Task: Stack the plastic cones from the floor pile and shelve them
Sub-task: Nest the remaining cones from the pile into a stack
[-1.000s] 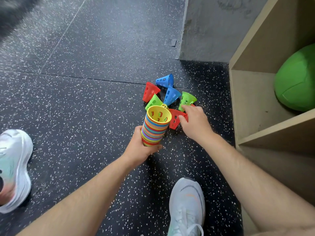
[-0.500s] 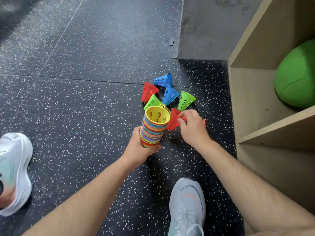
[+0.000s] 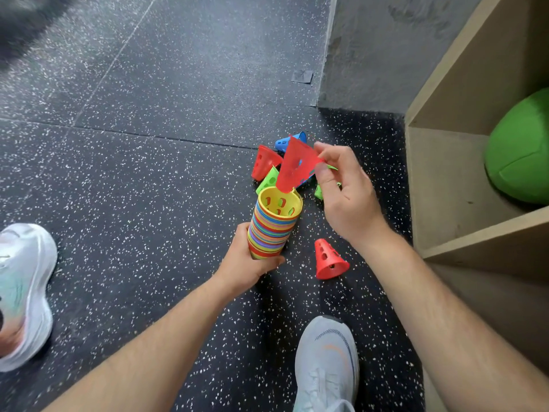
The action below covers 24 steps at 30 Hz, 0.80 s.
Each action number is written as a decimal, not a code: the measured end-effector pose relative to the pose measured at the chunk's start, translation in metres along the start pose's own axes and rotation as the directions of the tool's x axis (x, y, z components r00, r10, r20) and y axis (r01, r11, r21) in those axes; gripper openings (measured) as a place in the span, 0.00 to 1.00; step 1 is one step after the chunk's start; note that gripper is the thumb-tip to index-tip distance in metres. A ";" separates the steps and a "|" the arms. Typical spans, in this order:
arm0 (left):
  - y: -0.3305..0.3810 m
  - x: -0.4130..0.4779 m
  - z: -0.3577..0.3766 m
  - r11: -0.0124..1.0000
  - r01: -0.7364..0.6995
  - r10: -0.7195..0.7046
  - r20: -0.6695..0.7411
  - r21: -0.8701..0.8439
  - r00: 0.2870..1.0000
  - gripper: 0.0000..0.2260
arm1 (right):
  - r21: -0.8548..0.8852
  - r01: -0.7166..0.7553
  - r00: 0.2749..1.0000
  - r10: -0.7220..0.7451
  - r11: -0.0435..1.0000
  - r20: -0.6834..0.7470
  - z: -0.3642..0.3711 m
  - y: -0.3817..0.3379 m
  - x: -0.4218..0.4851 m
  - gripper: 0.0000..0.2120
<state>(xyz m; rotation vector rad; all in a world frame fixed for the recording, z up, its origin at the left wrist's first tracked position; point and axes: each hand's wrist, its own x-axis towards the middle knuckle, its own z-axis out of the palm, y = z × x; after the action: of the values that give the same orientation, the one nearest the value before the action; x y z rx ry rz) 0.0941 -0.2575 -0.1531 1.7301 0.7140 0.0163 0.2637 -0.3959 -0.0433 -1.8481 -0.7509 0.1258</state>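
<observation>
Red cone (image 3: pixel 294 166) now lifted off floor, over the stack.
Right hand (image 3: pixel 346 191) pinches it by the rim, narrow end at the stack (image 3: pixel 274 227) mouth; left hand (image 3: pixel 252 263) wrapped round the stack base. A second red cone (image 3: pixel 328 260), uncovered since 0.5 s ago, stands near the shelf (image 3: pixel 463 245).

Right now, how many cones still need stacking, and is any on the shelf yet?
Done: a tall striped stack sits in the left hand. In hand: the right hand holds a red cone over the stack's yellow top. Left: a red cone standing alone and at least four in the pile, some hidden. No cones show on the shelf, only a green ball.
</observation>
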 end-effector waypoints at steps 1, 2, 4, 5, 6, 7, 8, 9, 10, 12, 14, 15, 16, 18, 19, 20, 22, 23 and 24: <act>0.000 0.000 0.000 1.000 -0.002 0.002 -0.001 0.000 1.000 0.33 | -0.025 0.032 0.999 -0.031 0.999 0.041 0.001 -0.003 -0.001 0.06; 0.001 0.000 0.000 1.000 -0.003 0.003 -0.002 -0.004 1.000 0.33 | -0.053 0.063 0.994 -0.058 0.997 0.092 0.002 -0.006 -0.003 0.05; 0.001 -0.001 0.001 1.000 -0.003 0.003 -0.011 -0.021 1.000 0.33 | -0.094 0.087 0.975 -0.065 0.992 0.214 0.005 -0.008 -0.008 0.05; 0.002 -0.001 0.001 1.000 -0.006 0.006 -0.013 -0.028 1.000 0.33 | -0.102 0.075 0.960 -0.044 0.992 0.277 0.007 -0.007 -0.011 0.05; 0.002 -0.001 0.001 0.999 -0.008 0.007 -0.013 -0.044 1.000 0.34 | -0.101 0.051 0.943 -0.015 0.994 0.334 0.010 -0.007 -0.015 0.07; 0.002 -0.002 0.001 0.998 -0.011 0.010 -0.021 -0.056 1.000 0.35 | -0.092 0.022 0.926 0.015 0.996 0.377 0.014 -0.005 -0.019 0.08; 0.000 -0.003 0.000 0.998 -0.014 0.012 -0.031 -0.069 0.999 0.36 | -0.070 -0.007 0.914 0.035 0.998 0.403 0.017 -0.005 -0.022 0.10; 0.000 -0.005 -0.001 0.997 -0.015 0.012 -0.044 -0.078 0.999 0.36 | -0.039 -0.037 0.910 0.049 0.999 0.411 0.020 -0.004 -0.024 0.12; 0.000 -0.008 -0.002 0.996 -0.015 0.010 -0.059 -0.082 0.998 0.36 | -0.007 -0.065 0.913 0.062 0.998 0.402 0.023 -0.004 -0.025 0.14; -0.006 -0.013 -0.007 0.996 -0.005 -0.004 -0.093 -0.089 0.996 0.34 | 0.017 -0.116 0.931 0.103 0.993 0.350 0.025 -0.002 -0.025 0.16; -0.012 -0.019 -0.017 0.995 0.013 -0.026 -0.127 -0.099 0.992 0.31 | -0.027 -0.162 0.940 0.163 0.986 0.301 0.025 0.001 -0.024 0.15; -0.014 -0.021 -0.023 0.994 0.024 -0.040 -0.148 -0.107 0.988 0.30 | -0.070 -0.171 0.936 0.184 0.983 0.301 0.026 0.004 -0.024 0.14; -0.015 -0.023 -0.030 0.993 0.034 -0.053 -0.169 -0.114 0.984 0.30 | -0.120 -0.164 0.928 0.194 0.979 0.317 0.026 0.006 -0.026 0.13; -0.014 -0.027 -0.043 0.991 0.034 -0.060 -0.208 -0.126 0.976 0.29 | -0.220 -0.128 0.902 0.205 0.967 0.379 0.033 0.013 -0.030 0.14; -0.014 -0.030 -0.048 0.993 0.038 -0.062 -0.218 -0.115 0.974 0.28 | -0.273 -0.100 0.885 0.210 0.957 0.414 0.038 0.018 -0.032 0.16; -0.015 -0.033 -0.050 0.993 0.036 -0.060 -0.218 -0.109 0.974 0.28 | -0.324 -0.063 0.868 0.212 0.944 0.449 0.045 0.024 -0.035 0.18; -0.020 -0.038 -0.053 0.997 0.033 -0.047 -0.199 -0.075 0.979 0.28 | -0.402 0.031 0.839 0.195 0.915 0.508 0.062 0.034 -0.038 0.23; -0.023 -0.041 -0.052 0.998 0.035 -0.046 -0.189 -0.061 0.981 0.28 | -0.441 0.087 0.825 0.183 0.893 0.534 0.070 0.038 -0.039 0.24; -0.024 -0.043 -0.052 0.998 0.033 -0.042 -0.179 -0.049 0.983 0.29 | -0.483 0.139 0.810 0.182 0.864 0.558 0.078 0.041 -0.038 0.26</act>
<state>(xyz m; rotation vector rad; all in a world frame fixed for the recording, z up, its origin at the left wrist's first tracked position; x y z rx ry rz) 0.0289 -0.2296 -0.1438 1.6847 0.8720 0.1634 0.2182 -0.3630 -0.1206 -2.3542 -1.2910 0.5946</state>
